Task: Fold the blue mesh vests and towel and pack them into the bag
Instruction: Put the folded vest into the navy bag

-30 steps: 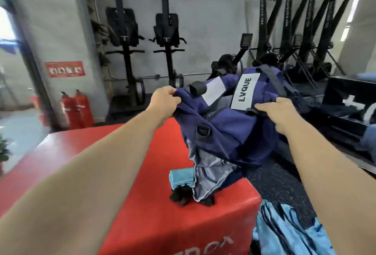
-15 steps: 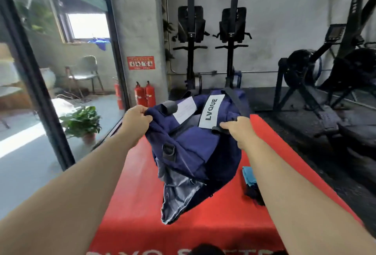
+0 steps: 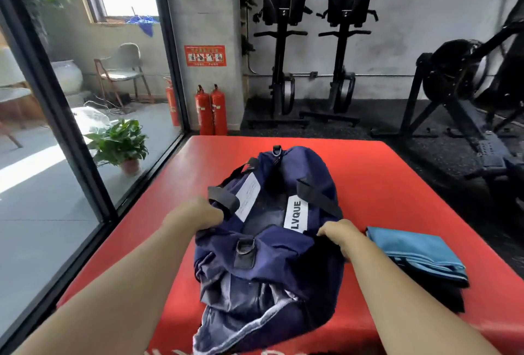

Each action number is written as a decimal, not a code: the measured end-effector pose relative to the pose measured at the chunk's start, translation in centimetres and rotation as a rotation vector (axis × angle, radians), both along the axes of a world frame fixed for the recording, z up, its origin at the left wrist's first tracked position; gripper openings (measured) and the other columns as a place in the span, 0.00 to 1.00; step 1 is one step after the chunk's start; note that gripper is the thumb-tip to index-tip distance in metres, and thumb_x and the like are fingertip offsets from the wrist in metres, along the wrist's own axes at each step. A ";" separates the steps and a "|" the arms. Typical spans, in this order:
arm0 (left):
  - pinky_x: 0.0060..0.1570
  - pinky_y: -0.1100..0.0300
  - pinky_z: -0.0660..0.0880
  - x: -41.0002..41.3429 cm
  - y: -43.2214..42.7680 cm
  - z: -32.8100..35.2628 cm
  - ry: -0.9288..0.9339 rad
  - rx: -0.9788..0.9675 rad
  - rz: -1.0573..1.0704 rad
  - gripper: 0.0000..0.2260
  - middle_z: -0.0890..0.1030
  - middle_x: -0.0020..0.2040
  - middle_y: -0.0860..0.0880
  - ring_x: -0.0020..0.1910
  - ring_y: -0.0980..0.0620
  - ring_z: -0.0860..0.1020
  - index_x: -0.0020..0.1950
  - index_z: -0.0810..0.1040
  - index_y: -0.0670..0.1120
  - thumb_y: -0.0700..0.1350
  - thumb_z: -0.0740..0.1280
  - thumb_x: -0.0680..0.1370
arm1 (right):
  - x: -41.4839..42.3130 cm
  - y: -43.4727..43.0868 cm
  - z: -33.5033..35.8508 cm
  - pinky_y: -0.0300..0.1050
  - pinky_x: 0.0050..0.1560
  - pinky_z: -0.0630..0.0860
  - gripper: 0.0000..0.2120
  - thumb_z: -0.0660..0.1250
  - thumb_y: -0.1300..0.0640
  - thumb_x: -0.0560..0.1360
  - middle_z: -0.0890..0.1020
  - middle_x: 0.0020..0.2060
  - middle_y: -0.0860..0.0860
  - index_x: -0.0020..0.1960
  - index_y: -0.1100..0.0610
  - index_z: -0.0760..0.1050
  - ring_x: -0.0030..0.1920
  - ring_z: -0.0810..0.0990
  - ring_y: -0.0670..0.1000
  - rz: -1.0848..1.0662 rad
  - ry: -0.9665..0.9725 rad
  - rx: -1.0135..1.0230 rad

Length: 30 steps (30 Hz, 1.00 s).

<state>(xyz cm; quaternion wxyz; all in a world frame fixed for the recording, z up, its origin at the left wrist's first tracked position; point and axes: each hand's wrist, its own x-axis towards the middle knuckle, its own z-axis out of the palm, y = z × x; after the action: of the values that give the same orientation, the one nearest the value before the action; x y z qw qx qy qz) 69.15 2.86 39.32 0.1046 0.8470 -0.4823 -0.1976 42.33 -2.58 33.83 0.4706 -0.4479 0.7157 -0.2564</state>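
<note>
I now have the bag (image 3: pixel 266 244) down flat on the red mat (image 3: pixel 382 173), my left hand (image 3: pixel 195 213) and right hand (image 3: pixel 337 234) still curled tight on its sides, with the folded towel (image 3: pixel 411 249) just beside it, ready to pack.

left hand (image 3: pixel 195 213): bare, as I see it
right hand (image 3: pixel 338 235): bare too
forearms (image 3: pixel 113 283): bare to my frame's lower edge

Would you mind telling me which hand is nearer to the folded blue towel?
Right. The right hand grips the bag just beside the towel; the left hand grips the bag's opposite side, farther from the towel.
</note>
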 end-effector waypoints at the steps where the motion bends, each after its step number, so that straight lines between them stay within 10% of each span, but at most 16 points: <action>1: 0.40 0.61 0.72 -0.5 -0.6 0.6 -0.032 -0.022 0.015 0.09 0.74 0.38 0.47 0.40 0.46 0.76 0.42 0.73 0.45 0.49 0.66 0.67 | 0.0 -0.1 0.0 0.42 0.37 0.70 0.12 0.70 0.66 0.70 0.76 0.36 0.57 0.51 0.67 0.73 0.34 0.74 0.53 -0.021 0.031 -0.009; 8: 0.53 0.52 0.76 -2.7 -6.2 0.8 -0.035 -0.030 -0.064 0.30 0.79 0.57 0.44 0.55 0.42 0.78 0.64 0.68 0.42 0.55 0.72 0.68 | 1.1 -1.0 1.2 0.55 0.64 0.68 0.38 0.70 0.44 0.69 0.66 0.68 0.57 0.72 0.54 0.57 0.69 0.65 0.59 0.129 0.640 -0.228; 18: 0.38 0.54 0.68 -1.2 -6.7 -1.0 -0.341 -0.157 -0.141 0.24 0.70 0.39 0.48 0.42 0.43 0.74 0.64 0.60 0.45 0.37 0.65 0.73 | 2.2 -2.4 -1.3 0.55 0.73 0.57 0.39 0.62 0.44 0.75 0.54 0.76 0.64 0.80 0.47 0.45 0.75 0.54 0.65 0.544 0.583 -0.021; 30: 0.38 0.52 0.69 6.4 -0.7 0.4 -0.548 -0.310 0.016 0.18 0.76 0.45 0.43 0.47 0.39 0.79 0.62 0.60 0.43 0.36 0.61 0.76 | 11.2 -1.2 -2.4 0.49 0.67 0.68 0.32 0.68 0.46 0.71 0.69 0.67 0.60 0.70 0.61 0.67 0.68 0.69 0.60 0.559 0.386 -0.146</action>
<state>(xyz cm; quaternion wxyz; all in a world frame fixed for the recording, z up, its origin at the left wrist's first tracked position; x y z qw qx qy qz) 75.59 2.19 39.68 0.1002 0.8465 -0.5102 0.1146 53.57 -3.83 31.42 0.3454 -0.6994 0.6207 -0.0789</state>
